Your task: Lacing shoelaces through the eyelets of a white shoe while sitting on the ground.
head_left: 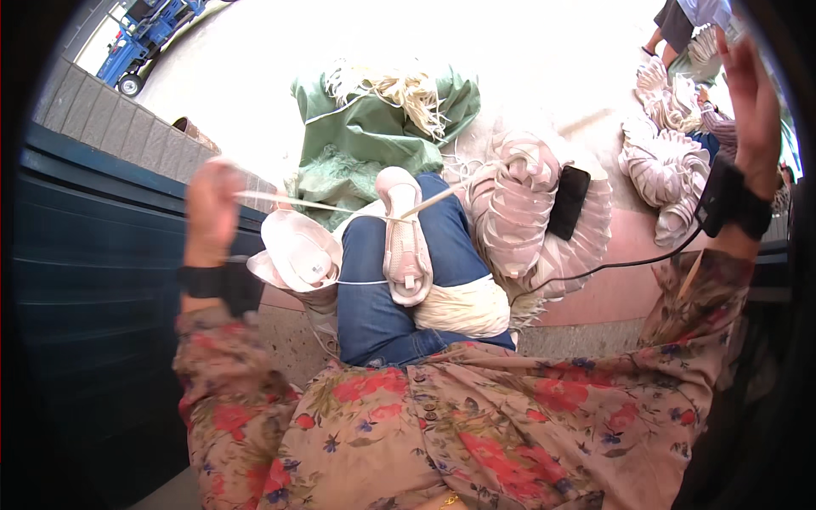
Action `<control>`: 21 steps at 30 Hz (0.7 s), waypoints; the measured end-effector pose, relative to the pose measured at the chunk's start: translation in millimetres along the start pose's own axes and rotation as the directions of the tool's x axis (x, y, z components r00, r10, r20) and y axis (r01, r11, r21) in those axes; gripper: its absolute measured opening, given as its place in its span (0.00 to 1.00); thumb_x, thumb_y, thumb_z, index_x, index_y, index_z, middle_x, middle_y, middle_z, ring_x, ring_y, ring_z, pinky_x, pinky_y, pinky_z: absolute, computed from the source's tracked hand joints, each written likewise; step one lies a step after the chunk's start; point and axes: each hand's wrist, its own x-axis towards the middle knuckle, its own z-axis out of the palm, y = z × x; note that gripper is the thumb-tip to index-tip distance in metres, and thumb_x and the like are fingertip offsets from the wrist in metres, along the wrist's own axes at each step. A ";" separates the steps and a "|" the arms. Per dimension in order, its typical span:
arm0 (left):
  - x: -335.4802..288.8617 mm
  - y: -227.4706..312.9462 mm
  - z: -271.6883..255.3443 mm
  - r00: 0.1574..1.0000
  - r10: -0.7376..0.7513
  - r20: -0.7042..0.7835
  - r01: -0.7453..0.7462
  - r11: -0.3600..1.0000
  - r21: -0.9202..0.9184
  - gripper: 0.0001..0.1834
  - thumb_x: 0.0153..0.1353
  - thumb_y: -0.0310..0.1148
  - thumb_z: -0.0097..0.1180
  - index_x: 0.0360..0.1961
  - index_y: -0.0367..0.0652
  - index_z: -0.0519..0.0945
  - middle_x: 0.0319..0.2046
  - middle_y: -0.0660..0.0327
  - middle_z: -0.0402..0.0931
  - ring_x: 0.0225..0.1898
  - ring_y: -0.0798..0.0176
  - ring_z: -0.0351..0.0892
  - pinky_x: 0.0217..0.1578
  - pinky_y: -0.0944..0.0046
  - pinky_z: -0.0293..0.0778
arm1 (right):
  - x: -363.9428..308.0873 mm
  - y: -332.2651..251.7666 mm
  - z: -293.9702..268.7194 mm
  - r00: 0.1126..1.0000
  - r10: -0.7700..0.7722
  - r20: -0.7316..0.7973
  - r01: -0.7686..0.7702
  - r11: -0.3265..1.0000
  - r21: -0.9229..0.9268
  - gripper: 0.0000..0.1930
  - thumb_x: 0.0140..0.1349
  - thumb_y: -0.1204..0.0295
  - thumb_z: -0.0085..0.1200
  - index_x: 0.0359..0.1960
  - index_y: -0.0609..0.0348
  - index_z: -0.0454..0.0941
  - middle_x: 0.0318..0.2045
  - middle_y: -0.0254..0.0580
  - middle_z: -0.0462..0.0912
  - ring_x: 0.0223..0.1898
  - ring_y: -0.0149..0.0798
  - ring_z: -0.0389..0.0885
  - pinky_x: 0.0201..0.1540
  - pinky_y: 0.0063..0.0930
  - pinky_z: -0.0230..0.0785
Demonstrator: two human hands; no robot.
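A pale pink shoe upper (408,255) lies lengthwise on my lap, with a white shoelace (297,202) threaded through it. My left hand (212,204), blurred, is raised at the left and closed on one lace end, which stretches taut from the shoe. The other length slants up to the right, fading against the bright ground. It lines up with my right hand (752,106), raised high at the far right with its fingers closed near the tips. A bundle of cream laces (463,308) rests across my right thigh.
Another pink shoe upper (297,253) sits beside my left leg. Stacked pink uppers (518,204) stand at my right, with a black phone (569,202) on them. Ahead, green cloth (365,127) carries more laces. A black cable runs to my right wrist. Other people work at upper right.
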 end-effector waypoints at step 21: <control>-51.0 -180.3 102.6 0.877 -0.477 -0.056 0.449 0.774 0.446 0.09 0.64 0.32 0.49 0.40 0.40 0.78 0.28 0.69 0.73 0.25 0.77 0.66 0.27 0.79 0.62 | -372.1 290.9 22.8 0.604 0.703 0.376 -0.089 0.527 -0.845 0.12 0.59 0.67 0.49 0.32 0.65 0.79 0.30 0.55 0.80 0.34 0.51 0.79 0.38 0.38 0.70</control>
